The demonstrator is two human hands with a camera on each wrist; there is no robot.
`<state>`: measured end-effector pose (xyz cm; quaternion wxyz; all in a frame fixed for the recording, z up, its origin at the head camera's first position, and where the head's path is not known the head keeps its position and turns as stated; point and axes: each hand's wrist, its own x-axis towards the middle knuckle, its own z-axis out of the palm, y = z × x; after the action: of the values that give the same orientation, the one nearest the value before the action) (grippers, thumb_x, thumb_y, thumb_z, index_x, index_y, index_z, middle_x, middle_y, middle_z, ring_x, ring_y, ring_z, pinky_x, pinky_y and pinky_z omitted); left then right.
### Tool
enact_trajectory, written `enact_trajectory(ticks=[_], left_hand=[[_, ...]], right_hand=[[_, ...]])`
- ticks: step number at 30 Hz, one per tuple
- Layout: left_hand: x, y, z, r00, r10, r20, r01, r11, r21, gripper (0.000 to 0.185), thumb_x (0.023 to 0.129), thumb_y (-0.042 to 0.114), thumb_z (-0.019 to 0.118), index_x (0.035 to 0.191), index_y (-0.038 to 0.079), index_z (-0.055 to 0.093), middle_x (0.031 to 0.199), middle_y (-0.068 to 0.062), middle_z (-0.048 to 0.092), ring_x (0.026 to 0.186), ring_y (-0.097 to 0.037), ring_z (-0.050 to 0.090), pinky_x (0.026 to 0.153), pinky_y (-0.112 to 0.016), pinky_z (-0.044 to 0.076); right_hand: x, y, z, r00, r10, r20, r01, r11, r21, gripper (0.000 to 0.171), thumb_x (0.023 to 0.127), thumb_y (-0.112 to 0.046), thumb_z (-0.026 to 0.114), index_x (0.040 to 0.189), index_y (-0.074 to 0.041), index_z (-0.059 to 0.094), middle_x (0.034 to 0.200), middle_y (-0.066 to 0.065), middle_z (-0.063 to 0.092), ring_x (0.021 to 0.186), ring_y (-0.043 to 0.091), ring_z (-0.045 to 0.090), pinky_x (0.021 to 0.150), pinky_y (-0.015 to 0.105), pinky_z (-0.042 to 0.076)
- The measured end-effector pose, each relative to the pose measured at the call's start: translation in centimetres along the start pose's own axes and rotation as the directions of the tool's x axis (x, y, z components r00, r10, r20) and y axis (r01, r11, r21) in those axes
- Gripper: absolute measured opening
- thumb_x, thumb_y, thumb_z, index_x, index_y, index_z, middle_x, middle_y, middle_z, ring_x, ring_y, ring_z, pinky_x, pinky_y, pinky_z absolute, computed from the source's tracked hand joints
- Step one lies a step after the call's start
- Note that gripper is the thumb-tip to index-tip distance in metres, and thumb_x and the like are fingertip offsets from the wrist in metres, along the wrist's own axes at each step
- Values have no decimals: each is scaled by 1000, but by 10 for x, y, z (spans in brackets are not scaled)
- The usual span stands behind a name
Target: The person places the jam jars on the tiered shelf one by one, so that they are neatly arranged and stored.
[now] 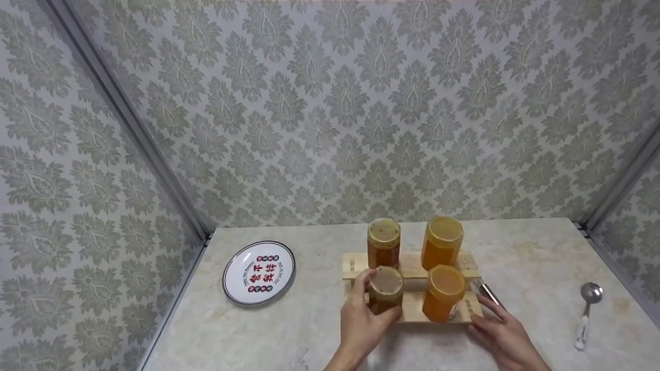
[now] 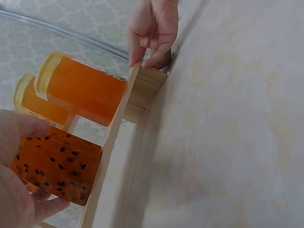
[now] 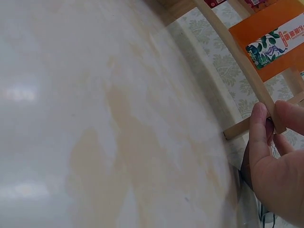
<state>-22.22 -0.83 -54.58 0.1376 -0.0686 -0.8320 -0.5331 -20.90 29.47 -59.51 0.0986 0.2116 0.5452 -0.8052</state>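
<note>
My left hand (image 1: pixel 361 319) grips a glass jar (image 2: pixel 61 164) of orange filling with dark seeds, fingers and thumb round its sides. That jar is at the front left of a two-step wooden rack (image 1: pixel 412 307), its base against the lower board. At the rack's front right corner, my right hand (image 1: pixel 502 335) pinches the board's end between thumb and fingers, seen close in the right wrist view. Beside the gripped jar stands an orange jar (image 1: pixel 443 296) with a label on it. Two more jars, a dark amber one (image 1: pixel 383 247) and an orange one (image 1: pixel 441 245), occupy the upper step.
A white plate (image 1: pixel 242 278) with red characters lies to the left. Behind the rack's right end a whisk (image 1: pixel 490 293) is partly hidden. A metal spoon (image 1: pixel 585 314) with a white handle lies at the far right. Patterned walls enclose the marbled table (image 1: pixel 319 247).
</note>
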Motion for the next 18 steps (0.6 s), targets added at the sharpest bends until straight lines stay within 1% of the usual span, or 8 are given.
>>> enact_trajectory(ticks=[4, 12, 15, 18], left_hand=[[0, -1, 1, 1000, 11, -15, -11, 1000, 16, 89, 69, 16, 96, 141, 36, 49, 124, 4, 66, 112, -15, 64, 95, -47, 55], [0, -3, 2, 999, 25, -29, -24, 999, 39, 87, 72, 17, 96, 143, 33, 48, 131, 1, 64, 115, -16, 64, 96, -45, 56], [1, -3, 3, 999, 29, -32, -27, 998, 54, 86, 74, 19, 95, 144, 33, 48, 132, 0, 63, 116, -17, 64, 94, -42, 57], [1, -4, 4, 999, 29, -20, -28, 998, 64, 85, 76, 22, 94, 146, 31, 47, 135, -1, 61, 118, -19, 64, 93, -38, 58]], right_hand=[[0, 1, 0, 1000, -6, 8, 6, 1000, 10, 86, 94, -3, 76, 163, -12, 27, 124, 8, 62, 106, 20, 69, 94, 38, 58], [0, 2, -1, 1000, -4, 19, 4, 1000, 12, 87, 94, -4, 75, 164, -13, 24, 126, 7, 61, 108, 19, 68, 96, 38, 57], [0, 1, -1, 1000, 1, 19, -1, 1000, 8, 88, 94, -4, 76, 165, -14, 24, 129, 8, 59, 108, 19, 68, 97, 38, 56], [1, 1, 0, 1000, 5, 7, -5, 1000, 1, 88, 94, -4, 76, 165, -14, 24, 134, 11, 53, 108, 19, 68, 98, 39, 56]])
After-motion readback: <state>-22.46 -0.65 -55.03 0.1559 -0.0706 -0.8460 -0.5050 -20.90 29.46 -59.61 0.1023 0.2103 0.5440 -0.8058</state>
